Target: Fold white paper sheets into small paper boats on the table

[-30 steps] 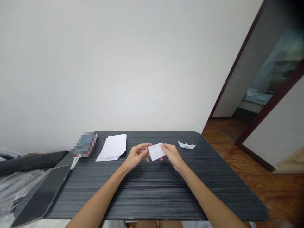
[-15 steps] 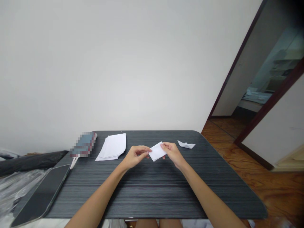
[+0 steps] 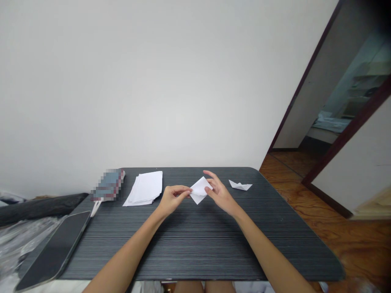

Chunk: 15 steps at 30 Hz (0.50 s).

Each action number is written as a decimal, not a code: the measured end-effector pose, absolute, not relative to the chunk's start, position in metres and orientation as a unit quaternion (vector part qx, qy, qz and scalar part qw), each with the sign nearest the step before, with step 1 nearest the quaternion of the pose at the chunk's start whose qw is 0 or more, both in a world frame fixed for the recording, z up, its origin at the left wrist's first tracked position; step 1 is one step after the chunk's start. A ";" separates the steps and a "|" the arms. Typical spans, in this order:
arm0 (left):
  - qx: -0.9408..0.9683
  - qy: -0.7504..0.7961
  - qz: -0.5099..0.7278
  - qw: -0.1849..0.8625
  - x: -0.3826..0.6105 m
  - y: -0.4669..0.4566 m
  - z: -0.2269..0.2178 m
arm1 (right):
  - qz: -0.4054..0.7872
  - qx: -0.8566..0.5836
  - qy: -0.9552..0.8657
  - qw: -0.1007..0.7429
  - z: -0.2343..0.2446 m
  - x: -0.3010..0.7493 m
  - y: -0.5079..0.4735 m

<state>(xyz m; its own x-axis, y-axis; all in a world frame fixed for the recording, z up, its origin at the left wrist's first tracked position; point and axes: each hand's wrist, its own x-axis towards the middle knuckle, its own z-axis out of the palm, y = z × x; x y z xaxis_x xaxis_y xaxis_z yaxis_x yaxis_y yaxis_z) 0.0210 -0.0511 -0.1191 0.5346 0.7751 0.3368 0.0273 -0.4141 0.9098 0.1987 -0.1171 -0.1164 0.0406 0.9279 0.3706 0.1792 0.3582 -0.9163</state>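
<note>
Over the middle of the dark ribbed table (image 3: 195, 244) I hold a small folded white paper (image 3: 199, 190). My left hand (image 3: 172, 198) pinches its left corner between thumb and fingers. My right hand (image 3: 218, 193) touches the paper's right side, thumb against it and the other fingers stretched out above. The paper is turned so one corner points up.
A stack of white sheets (image 3: 146, 188) lies at the back left, with a blurred-out object (image 3: 108, 185) beside it. A finished paper boat (image 3: 240, 186) sits at the back right. A dark phone (image 3: 51, 252) lies off the table's left edge. Wooden floor and a doorway are on the right.
The paper has been rotated from lying level to standing on a corner. My right hand's fingers have spread out; my left hand keeps its pinch.
</note>
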 end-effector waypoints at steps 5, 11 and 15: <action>0.753 0.275 0.435 0.411 0.024 -0.056 -0.119 | 0.210 -0.495 -0.661 0.524 -0.115 0.195 -0.121; 0.766 0.273 0.439 0.382 0.028 -0.065 -0.124 | 0.258 -0.494 -0.574 0.600 -0.130 0.197 -0.109; 0.753 0.275 0.428 0.417 0.030 -0.063 -0.130 | 0.276 -0.500 -0.544 0.615 -0.131 0.197 -0.108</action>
<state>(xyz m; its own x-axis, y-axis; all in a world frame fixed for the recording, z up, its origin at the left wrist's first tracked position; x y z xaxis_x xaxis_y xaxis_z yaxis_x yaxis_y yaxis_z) 0.0296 -0.0634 -0.1301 0.4827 0.7712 0.4151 0.0569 -0.5006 0.8638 0.1971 -0.1076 -0.1310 0.2564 0.8832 0.3927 0.2042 0.3476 -0.9151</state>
